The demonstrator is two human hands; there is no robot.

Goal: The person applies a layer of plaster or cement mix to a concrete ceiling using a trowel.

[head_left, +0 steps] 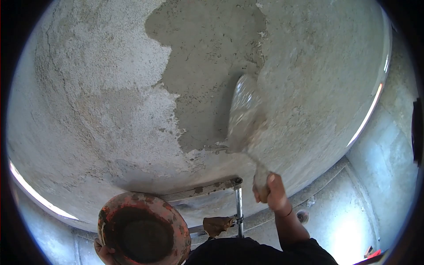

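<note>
My right hand (274, 193) is closed around the handle of a pointed trowel (245, 112), whose blade is smeared by motion and held against or just off the wall (318, 79). Behind the blade lies a darker patch of damp mortar (207, 66) with ragged edges. At lower left, my left hand (105, 252) grips the rim of a round reddish basin (176, 216) crusted with dried mortar. Grey wet mortar (145, 240) sits inside the basin. Part of the left hand is hidden by the basin and the frame's edge.
Rough, pale wall surface (101, 66) borders the damp patch on the left. Below it, a ribbed metal bar (201, 191) joins an upright metal post (239, 212), and a brown piece (217, 225) hangs beside the post. A pale floor (340, 212) extends at lower right.
</note>
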